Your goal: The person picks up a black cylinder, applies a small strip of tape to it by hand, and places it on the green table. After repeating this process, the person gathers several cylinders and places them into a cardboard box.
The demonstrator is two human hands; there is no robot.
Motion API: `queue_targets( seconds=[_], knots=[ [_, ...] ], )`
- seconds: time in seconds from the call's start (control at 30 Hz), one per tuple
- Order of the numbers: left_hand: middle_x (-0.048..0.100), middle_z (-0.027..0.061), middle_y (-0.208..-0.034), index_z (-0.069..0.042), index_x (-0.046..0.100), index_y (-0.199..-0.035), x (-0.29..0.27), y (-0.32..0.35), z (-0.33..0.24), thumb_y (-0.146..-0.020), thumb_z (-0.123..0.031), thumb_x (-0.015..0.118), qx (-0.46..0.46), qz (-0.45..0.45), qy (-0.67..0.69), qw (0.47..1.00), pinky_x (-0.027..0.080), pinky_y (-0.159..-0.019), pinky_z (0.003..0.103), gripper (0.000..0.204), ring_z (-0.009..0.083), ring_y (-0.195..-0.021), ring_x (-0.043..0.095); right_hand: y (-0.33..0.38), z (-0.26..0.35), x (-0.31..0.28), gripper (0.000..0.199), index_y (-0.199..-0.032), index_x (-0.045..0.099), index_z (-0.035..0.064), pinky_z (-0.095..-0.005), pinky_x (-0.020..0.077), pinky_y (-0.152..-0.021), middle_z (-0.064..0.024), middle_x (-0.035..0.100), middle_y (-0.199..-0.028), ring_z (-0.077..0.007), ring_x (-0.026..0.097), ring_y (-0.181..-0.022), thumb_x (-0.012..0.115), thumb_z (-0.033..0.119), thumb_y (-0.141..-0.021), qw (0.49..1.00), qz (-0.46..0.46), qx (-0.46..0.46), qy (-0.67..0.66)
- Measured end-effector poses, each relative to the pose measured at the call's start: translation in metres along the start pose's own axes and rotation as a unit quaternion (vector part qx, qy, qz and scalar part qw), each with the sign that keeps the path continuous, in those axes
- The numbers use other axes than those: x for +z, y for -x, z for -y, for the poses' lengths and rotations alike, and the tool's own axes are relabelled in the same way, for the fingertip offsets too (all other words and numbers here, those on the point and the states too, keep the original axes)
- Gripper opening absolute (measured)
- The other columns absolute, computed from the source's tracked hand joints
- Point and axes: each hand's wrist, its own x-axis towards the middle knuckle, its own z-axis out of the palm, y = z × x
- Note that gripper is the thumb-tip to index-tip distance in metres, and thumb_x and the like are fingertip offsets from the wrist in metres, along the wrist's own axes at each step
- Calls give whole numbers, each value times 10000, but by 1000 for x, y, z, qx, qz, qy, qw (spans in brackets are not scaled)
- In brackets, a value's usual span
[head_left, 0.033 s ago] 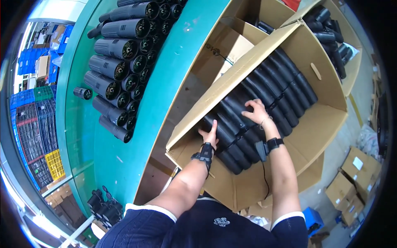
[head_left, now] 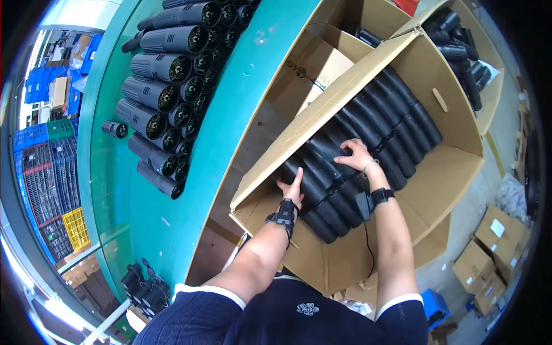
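Both my hands are inside a cardboard box [head_left: 460,123], which holds rows of black ribbed cylinders [head_left: 397,103] packed side by side. My left hand [head_left: 291,187] rests against the cylinders at the box's left end, thumb raised and fingers apart. On top of the rows, my right hand [head_left: 356,156] touches the cylinders with bent fingers, its thumb spread away from them. Between the two hands, one cylinder [head_left: 319,163] lies a little askew to its neighbours. The undersides of my fingers are partly hidden. Each wrist wears a black strapped device.
On the left, a green table [head_left: 230,123] carries a stack of black cylinders [head_left: 152,95] with round open-looking ends. Another carton [head_left: 489,103] of black parts stands at the upper right. Cardboard boxes [head_left: 486,264] lie on the floor at right. Crates [head_left: 52,178] stand far left.
Between my hands, the cylinder has shifted slightly and now lies more askew, with a dark gap beside it. Both hands have stayed almost in place.
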Motion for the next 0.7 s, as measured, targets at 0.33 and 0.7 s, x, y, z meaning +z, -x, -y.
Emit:
queue_targets(
  seconds=[0.33, 0.7],
  knots=[
    [465, 132, -1362, -107, 246, -1427, 6, -11, -5, -775, -245, 803, 9, 181, 106, 978, 406, -1026, 481, 868, 295, -1228, 476, -37, -10, -16, 1348, -1458, 175, -97, -347, 212, -1163, -297, 279, -1483, -357, 262, -1407, 895, 475, -473, 943, 279, 146, -104],
    [626, 120, -1180, -52, 537, -1236, -15, -32, -14, -843, -245, 728, -104, 355, 142, 918, 441, -1008, 449, 478, 281, -1094, 595, -6, -29, 30, 1180, -1512, 148, 41, -318, 111, -1172, -136, 269, -1527, -249, 220, -1418, 862, 175, -583, 765, 273, 76, -578]
  ],
)
